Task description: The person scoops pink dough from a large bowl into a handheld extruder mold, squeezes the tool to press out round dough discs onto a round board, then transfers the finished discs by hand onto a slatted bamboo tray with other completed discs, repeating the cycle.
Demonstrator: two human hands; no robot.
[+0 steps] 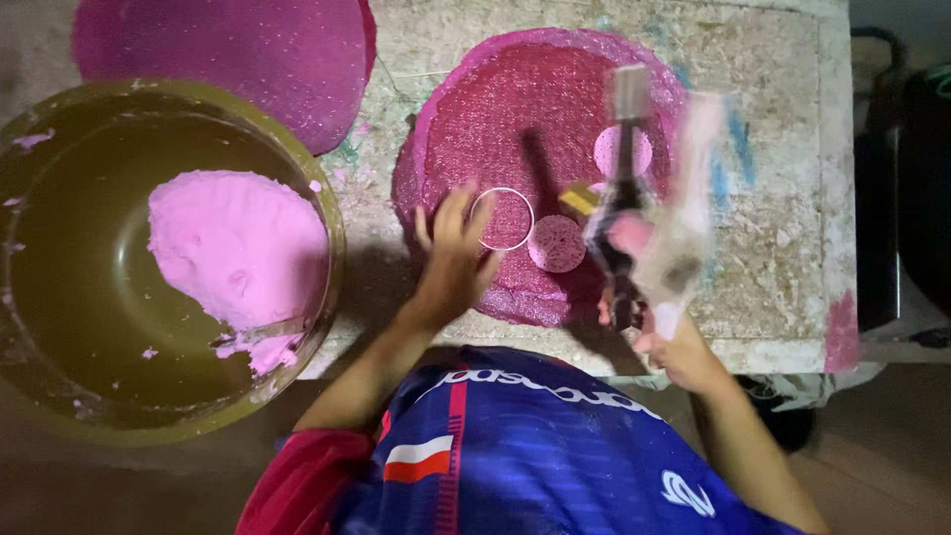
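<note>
A single camera sits on the person's head and looks almost straight down, so the blue shirt (pixel 535 456) fills the bottom edge of the view and both forearms reach upward into the picture from it. The worn stone slab (pixel 783 119) serves as the landmark: it fills the upper middle and right of the frame, seen flat from above at close range, about an arm's reach off. Left of the slab the olive basin (pixel 59 297) is cut off by the left edge. Right of the slab a strip of dark background closes the frame. There is no second view, so nothing is shared.
</note>
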